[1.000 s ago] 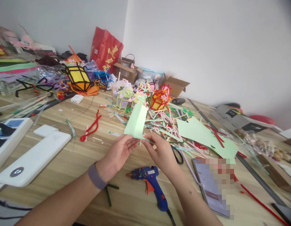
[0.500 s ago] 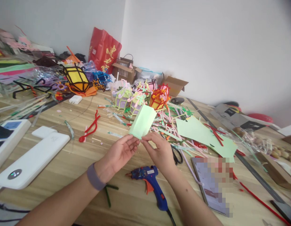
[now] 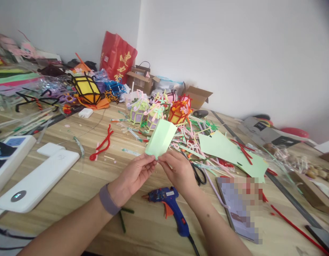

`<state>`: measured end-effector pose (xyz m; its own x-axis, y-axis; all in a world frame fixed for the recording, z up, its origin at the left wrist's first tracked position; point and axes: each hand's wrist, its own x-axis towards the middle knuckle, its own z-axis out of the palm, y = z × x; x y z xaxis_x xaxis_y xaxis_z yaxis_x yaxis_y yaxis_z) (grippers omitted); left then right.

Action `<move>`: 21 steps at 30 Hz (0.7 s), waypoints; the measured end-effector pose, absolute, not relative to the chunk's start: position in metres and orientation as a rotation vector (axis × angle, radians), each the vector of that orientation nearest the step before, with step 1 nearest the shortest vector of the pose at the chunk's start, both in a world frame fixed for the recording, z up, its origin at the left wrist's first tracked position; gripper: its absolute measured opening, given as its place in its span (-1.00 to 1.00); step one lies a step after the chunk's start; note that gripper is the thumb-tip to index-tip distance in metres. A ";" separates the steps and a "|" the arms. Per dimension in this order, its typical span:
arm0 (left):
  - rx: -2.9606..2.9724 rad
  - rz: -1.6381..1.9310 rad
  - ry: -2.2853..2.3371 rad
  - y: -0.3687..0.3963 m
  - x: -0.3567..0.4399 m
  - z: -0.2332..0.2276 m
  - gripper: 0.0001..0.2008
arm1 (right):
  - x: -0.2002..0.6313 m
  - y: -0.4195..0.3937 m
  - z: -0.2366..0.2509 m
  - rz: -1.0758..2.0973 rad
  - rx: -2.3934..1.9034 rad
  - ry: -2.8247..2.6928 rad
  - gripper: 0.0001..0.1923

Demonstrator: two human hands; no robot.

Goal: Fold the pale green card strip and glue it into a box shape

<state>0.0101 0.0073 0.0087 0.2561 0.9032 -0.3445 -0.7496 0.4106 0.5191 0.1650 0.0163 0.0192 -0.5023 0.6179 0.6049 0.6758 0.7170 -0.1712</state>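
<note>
The folded sheet (image 3: 161, 138) pinched by both hands is matt, smooth, pale green paper, like the flat green sheet (image 3: 228, 151) lying near it. The worktop (image 3: 74, 177) is light wood-grain with a dull sheen. The glue gun (image 3: 171, 206) is glossy blue plastic, and the strewn pipe cleaners (image 3: 102, 144) look fuzzy.
</note>
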 end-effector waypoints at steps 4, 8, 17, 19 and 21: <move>0.256 1.150 0.672 0.010 0.010 0.006 -0.81 | 0.164 0.016 0.023 -0.231 -0.961 -2.260 -0.82; 0.194 1.219 0.677 0.013 0.008 0.007 -0.80 | 0.175 -0.009 0.037 -0.223 -1.224 -2.211 -0.74; 0.131 1.275 0.646 0.018 0.008 0.009 -0.78 | 0.198 -0.083 -0.006 0.529 -2.173 -2.137 -0.75; 0.130 1.274 0.650 0.019 0.007 0.008 -0.78 | 0.200 -0.085 -0.017 0.636 -2.106 -2.020 -0.72; 0.127 1.281 0.656 0.020 0.006 0.007 -0.77 | 0.204 -0.089 -0.025 0.731 -2.018 -1.911 -0.77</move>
